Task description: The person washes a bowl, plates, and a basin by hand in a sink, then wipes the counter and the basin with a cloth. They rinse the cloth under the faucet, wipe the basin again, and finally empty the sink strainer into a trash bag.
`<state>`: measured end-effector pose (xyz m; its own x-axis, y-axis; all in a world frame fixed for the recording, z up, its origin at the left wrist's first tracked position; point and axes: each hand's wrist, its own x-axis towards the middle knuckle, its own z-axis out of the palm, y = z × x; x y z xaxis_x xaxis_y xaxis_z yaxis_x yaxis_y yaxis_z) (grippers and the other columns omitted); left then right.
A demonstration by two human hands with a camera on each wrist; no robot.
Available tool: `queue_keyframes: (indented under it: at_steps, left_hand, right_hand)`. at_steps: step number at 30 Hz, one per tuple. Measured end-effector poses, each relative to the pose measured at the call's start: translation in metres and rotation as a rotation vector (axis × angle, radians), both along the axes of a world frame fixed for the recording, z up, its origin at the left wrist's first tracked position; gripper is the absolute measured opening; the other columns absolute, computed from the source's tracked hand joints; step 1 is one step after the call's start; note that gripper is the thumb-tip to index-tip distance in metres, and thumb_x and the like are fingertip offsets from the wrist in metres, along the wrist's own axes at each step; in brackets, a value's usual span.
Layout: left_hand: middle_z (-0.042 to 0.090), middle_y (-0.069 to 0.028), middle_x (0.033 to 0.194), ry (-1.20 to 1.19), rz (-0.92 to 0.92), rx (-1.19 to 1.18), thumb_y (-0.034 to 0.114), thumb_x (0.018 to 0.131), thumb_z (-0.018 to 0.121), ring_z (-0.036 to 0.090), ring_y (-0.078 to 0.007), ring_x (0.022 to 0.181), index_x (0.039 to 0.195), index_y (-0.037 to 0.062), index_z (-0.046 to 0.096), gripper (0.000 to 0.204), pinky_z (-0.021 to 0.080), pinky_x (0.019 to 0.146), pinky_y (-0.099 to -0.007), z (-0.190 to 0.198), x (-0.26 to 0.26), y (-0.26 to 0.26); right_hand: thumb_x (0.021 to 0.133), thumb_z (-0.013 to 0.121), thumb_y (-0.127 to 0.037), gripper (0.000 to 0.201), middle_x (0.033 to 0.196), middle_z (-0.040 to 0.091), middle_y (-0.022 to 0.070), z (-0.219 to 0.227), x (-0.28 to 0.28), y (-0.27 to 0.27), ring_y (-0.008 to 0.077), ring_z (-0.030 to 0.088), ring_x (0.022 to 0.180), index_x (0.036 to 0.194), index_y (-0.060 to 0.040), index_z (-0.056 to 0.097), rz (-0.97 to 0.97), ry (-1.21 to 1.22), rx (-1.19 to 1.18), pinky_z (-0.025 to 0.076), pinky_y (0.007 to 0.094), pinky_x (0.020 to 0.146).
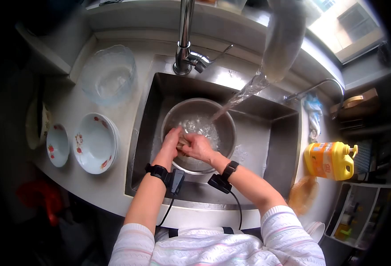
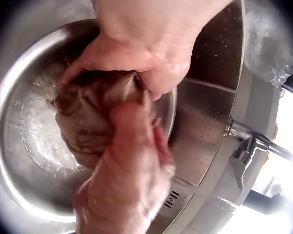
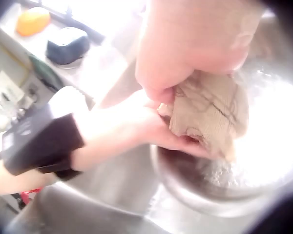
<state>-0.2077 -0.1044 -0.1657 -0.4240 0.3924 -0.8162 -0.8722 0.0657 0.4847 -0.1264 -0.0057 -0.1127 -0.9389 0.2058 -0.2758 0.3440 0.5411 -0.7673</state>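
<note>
Both hands meet over the steel bowl (image 1: pixel 198 133) in the sink (image 1: pixel 275 146). The left hand (image 1: pixel 172 139) and right hand (image 1: pixel 198 147) each have a curled grip on one brown cloth (image 2: pixel 95 114), bunched between them just above the water. To wring it well, I judge the hands should twist against each other low inside the bowl, so the drips fall there. The bowl rim sits close under the knuckles, and the sink walls leave little side room. Beyond, water pours from above into the bowl; the tap (image 1: pixel 184 40) stands behind. Plates (image 1: pixel 95 142) lie on the worktop (image 1: pixel 89 186) left, a yellow bottle (image 1: pixel 330 159) right.
</note>
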Motion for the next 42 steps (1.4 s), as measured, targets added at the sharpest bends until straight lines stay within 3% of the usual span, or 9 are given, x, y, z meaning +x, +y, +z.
queue_keyframes:
  at_steps: [6, 20, 23, 27, 29, 35, 39, 41, 42]
  left_hand:
    - [0.061, -0.0098, 0.090, 0.325, -0.223, -0.246, -0.003, 0.075, 0.049, 0.059, -0.0216, 0.079, 0.103, -0.0007, 0.058, 0.030, 0.048, 0.068, -0.0284, 0.030, 0.014, 0.019]
    - [0.063, -0.0107, 0.093, 0.895, -0.365, -0.377, 0.005, 0.070, 0.054, 0.060, -0.0204, 0.085, 0.101, 0.0027, 0.062, 0.032, 0.045, 0.078, -0.0292, 0.059, -0.006, -0.001]
    - [0.060, -0.0118, 0.092, 1.475, -0.380, -0.415, 0.005, 0.068, 0.054, 0.056, -0.0285, 0.084, 0.095, 0.0048, 0.062, 0.029, 0.045, 0.078, -0.0345, 0.086, -0.021, 0.025]
    - [0.056, -0.0097, 0.100, 2.009, -0.404, -0.342, 0.005, 0.069, 0.055, 0.049, -0.0278, 0.099, 0.094, 0.0063, 0.060, 0.025, 0.041, 0.082, -0.0381, 0.156, -0.047, 0.069]
    - [0.053, -0.0076, 0.111, 2.253, -0.509, -0.329, 0.005, 0.070, 0.053, 0.042, -0.0300, 0.113, 0.097, 0.0065, 0.059, 0.027, 0.036, 0.088, -0.0415, 0.182, -0.057, 0.091]
    - [0.039, -0.0078, 0.130, 2.218, -0.978, -0.345, 0.008, 0.075, 0.050, 0.021, -0.0331, 0.130, 0.108, 0.0066, 0.056, 0.034, 0.017, 0.102, -0.0555, 0.206, -0.082, 0.134]
    - [0.031, -0.0063, 0.136, 1.815, -0.401, 0.530, 0.005, 0.077, 0.046, 0.015, -0.0364, 0.132, 0.133, 0.0102, 0.031, 0.059, 0.014, 0.103, -0.0578, 0.160, -0.123, 0.161]
    - [0.029, -0.0066, 0.137, 2.210, -1.073, -0.625, 0.005, 0.076, 0.046, 0.013, -0.0372, 0.132, 0.133, 0.0094, 0.032, 0.059, 0.014, 0.102, -0.0598, 0.210, -0.111, 0.142]
    - [0.039, -0.0096, 0.130, 2.380, -0.814, -0.555, 0.007, 0.076, 0.049, 0.025, -0.0352, 0.128, 0.125, 0.0075, 0.043, 0.049, 0.025, 0.101, -0.0505, 0.192, -0.108, 0.142]
  right_hand:
    - [0.070, 0.056, -0.021, 0.028, 0.087, 0.061, 0.0147, -0.034, 0.000, 0.046, 0.0324, 0.059, 0.081, 0.092, -0.0034, 0.059, 0.006, -0.359, 0.365, 0.048, 0.0388, 0.073]
    - [0.074, 0.052, -0.011, 0.023, 0.102, 0.055, 0.0110, -0.049, 0.007, 0.042, 0.0305, 0.052, 0.099, 0.096, -0.0056, 0.057, 0.078, -0.248, 0.712, 0.046, 0.0411, 0.079]
    - [0.071, 0.055, -0.013, 0.025, 0.100, 0.056, 0.0128, -0.056, 0.010, 0.044, 0.0296, 0.051, 0.100, 0.094, -0.0036, 0.057, 0.336, -0.077, 0.550, 0.047, 0.0382, 0.078]
    - [0.070, 0.056, -0.015, 0.026, 0.097, 0.057, 0.0166, -0.072, 0.011, 0.056, 0.0325, 0.054, 0.094, 0.093, -0.0021, 0.058, -0.290, -0.247, 0.462, 0.045, 0.0383, 0.082]
    - [0.071, 0.058, -0.016, 0.027, 0.098, 0.056, 0.0180, -0.089, 0.022, 0.037, 0.0340, 0.055, 0.092, 0.093, -0.0012, 0.058, 0.242, -0.128, 0.594, 0.045, 0.0385, 0.083]
    - [0.071, 0.055, -0.012, 0.026, 0.101, 0.056, 0.0180, -0.050, 0.018, 0.053, 0.0320, 0.052, 0.099, 0.094, -0.0003, 0.058, -0.185, -0.267, 0.436, 0.044, 0.0365, 0.085]
    - [0.073, 0.051, -0.012, 0.025, 0.103, 0.055, 0.0191, -0.057, 0.021, 0.045, 0.0297, 0.053, 0.099, 0.095, -0.0028, 0.058, 0.335, -0.303, 0.497, 0.045, 0.0378, 0.083]
    - [0.075, 0.051, -0.011, 0.030, 0.111, 0.050, 0.0187, -0.062, 0.022, 0.055, 0.0334, 0.051, 0.101, 0.103, -0.0019, 0.055, 0.026, -0.358, 0.424, 0.046, 0.0386, 0.083]
    - [0.074, 0.051, -0.009, 0.027, 0.107, 0.051, 0.0190, -0.053, 0.025, 0.056, 0.0341, 0.054, 0.095, 0.099, -0.0004, 0.056, -0.057, -0.263, 0.515, 0.046, 0.0403, 0.081]
